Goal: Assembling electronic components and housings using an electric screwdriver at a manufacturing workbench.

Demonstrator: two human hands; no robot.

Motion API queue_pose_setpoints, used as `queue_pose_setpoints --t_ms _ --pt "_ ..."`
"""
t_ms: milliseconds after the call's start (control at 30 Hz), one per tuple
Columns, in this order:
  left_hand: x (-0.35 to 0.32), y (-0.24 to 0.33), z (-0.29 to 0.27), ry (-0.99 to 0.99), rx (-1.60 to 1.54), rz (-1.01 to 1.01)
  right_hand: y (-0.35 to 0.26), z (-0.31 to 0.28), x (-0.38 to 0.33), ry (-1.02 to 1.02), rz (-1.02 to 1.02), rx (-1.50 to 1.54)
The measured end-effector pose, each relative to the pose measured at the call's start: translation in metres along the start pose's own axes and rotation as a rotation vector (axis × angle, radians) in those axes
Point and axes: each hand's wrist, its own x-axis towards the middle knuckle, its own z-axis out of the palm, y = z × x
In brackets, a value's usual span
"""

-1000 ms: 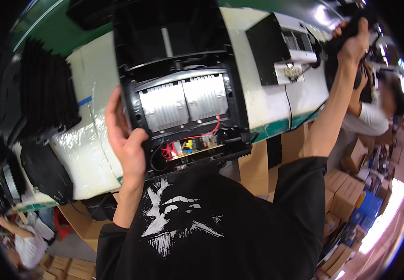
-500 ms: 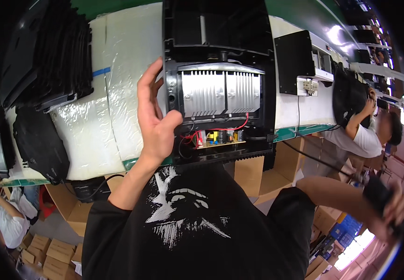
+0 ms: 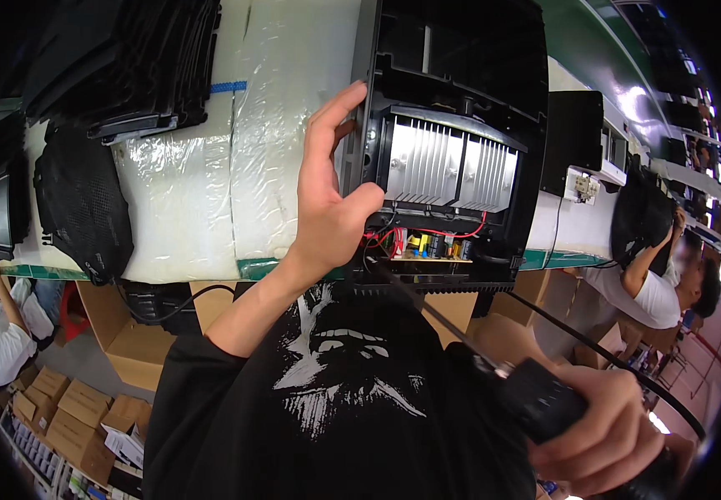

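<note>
A black plastic speaker-like housing stands on the bench in front of me, its inside facing me. Two silver finned heat sinks sit in it, above a circuit board with red wires. My left hand grips the housing's left edge, thumb on the inner side and fingers along the outside. At the lower right, my right hand is closed round a black corded electric screwdriver. Its long thin shaft, blurred, points up and left toward the housing's lower left corner. Whether the tip touches is unclear.
Black panels are stacked at the far left, near a black mesh-covered piece. Right of the housing stands a black-and-white device. A black cable crosses the right side. Co-workers sit at both sides. Cardboard boxes lie lower left.
My right hand has brought the screwdriver in from the far right, its shaft now pointing at the housing. My left hand keeps its grip. The whole view has shifted, placing the bench things further right.
</note>
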Motion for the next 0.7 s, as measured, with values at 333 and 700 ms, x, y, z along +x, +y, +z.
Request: queue_pose_setpoints --t_ms 333,700 --pt "0.003 0.0 0.0 0.003 0.003 -0.016 0.038 0.017 -0.043 0.148 -0.105 -0.359" --pt "0.0 -0.004 -0.002 0.0 -0.025 -0.001 0.013 0.003 -0.04 -0.061 0.486 -0.316"
